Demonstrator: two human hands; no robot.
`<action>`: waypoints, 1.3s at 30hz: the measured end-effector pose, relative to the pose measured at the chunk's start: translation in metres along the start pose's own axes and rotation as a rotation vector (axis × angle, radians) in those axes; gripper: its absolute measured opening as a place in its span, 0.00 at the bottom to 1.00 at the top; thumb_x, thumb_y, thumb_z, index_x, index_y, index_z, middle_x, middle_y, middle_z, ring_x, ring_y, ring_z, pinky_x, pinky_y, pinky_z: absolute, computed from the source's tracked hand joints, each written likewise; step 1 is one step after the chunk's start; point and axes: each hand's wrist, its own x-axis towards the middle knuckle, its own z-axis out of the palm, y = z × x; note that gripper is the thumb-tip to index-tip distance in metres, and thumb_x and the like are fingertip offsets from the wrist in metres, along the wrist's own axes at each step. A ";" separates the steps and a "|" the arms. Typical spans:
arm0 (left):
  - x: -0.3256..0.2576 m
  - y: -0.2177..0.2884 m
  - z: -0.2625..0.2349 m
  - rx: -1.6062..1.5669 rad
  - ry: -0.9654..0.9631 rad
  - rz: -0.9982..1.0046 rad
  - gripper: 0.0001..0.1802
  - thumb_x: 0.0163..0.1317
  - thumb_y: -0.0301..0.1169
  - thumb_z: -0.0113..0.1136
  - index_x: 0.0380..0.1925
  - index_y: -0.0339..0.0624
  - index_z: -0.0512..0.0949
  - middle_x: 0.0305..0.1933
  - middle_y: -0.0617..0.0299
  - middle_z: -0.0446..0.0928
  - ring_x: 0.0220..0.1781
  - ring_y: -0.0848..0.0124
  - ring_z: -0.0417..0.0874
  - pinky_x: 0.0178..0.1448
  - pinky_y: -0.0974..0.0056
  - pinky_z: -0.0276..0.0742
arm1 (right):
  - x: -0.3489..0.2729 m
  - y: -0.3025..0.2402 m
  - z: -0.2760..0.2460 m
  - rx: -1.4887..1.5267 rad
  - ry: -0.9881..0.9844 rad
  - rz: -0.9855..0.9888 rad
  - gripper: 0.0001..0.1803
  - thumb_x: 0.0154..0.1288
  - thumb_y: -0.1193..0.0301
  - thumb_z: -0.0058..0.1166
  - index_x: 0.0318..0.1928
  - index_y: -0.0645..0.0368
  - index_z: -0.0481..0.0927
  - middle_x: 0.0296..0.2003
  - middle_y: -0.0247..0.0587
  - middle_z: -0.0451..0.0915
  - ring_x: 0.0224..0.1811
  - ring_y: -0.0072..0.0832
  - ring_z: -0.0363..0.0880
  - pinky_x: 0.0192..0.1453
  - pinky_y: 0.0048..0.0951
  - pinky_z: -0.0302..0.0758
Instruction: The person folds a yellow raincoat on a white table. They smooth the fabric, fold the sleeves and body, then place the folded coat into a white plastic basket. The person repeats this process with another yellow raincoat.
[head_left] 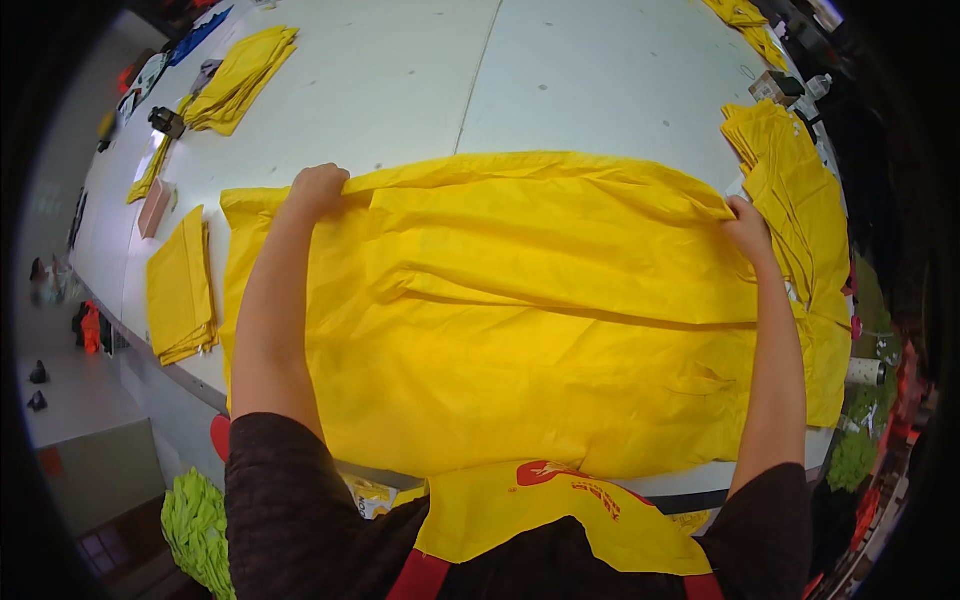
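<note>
A wide sheet of yellow cloth (540, 370) lies spread over the white table in front of me, with loose wrinkles and a long fold running across it. My left hand (320, 190) is closed on its far edge, near the left end. At the far right corner my right hand (748, 228) pinches the same edge, thumb on top. Both arms are stretched wide, and the edge between the hands bows slightly away from me. The cloth's near side reaches up to the yellow apron (480, 515) I wear.
Folded yellow pieces (182, 290) sit left of the cloth, and another yellow stack (245, 75) lies farther back. More yellow cloth (800, 220) is piled along the right, close to my right hand. A small box (155, 208) stands on the white table (400, 100). Green cloth (198, 525) hangs low at left.
</note>
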 end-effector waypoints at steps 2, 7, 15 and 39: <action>-0.030 -0.008 -0.003 -0.009 0.209 0.104 0.12 0.45 0.25 0.57 0.33 0.46 0.75 0.35 0.59 0.75 0.40 0.60 0.78 0.44 0.57 0.73 | -0.045 -0.008 -0.025 -0.005 0.057 -0.155 0.08 0.50 0.82 0.49 0.34 0.64 0.74 0.24 0.39 0.72 0.26 0.21 0.66 0.32 0.21 0.63; -0.180 -0.007 -0.021 -0.129 0.456 0.129 0.13 0.43 0.20 0.54 0.31 0.45 0.76 0.30 0.58 0.73 0.33 0.57 0.77 0.35 0.57 0.73 | -0.190 -0.041 -0.058 -0.268 0.173 -0.433 0.19 0.44 0.90 0.46 0.39 0.63 0.75 0.25 0.46 0.70 0.26 0.37 0.67 0.31 0.29 0.64; -0.383 0.056 0.103 -0.112 0.585 -0.008 0.16 0.38 0.20 0.55 0.32 0.45 0.74 0.27 0.60 0.71 0.29 0.60 0.74 0.31 0.59 0.69 | -0.380 0.006 0.000 -0.515 -0.065 -0.523 0.22 0.44 0.86 0.46 0.44 0.62 0.76 0.25 0.45 0.68 0.33 0.44 0.68 0.39 0.39 0.66; -0.413 -0.124 0.153 -0.222 -0.029 -0.777 0.17 0.62 0.31 0.44 0.51 0.51 0.72 0.51 0.54 0.75 0.54 0.58 0.74 0.55 0.49 0.67 | -0.389 -0.148 0.166 -0.565 -0.183 -0.410 0.37 0.49 0.54 0.58 0.59 0.56 0.66 0.65 0.57 0.52 0.66 0.49 0.53 0.64 0.55 0.52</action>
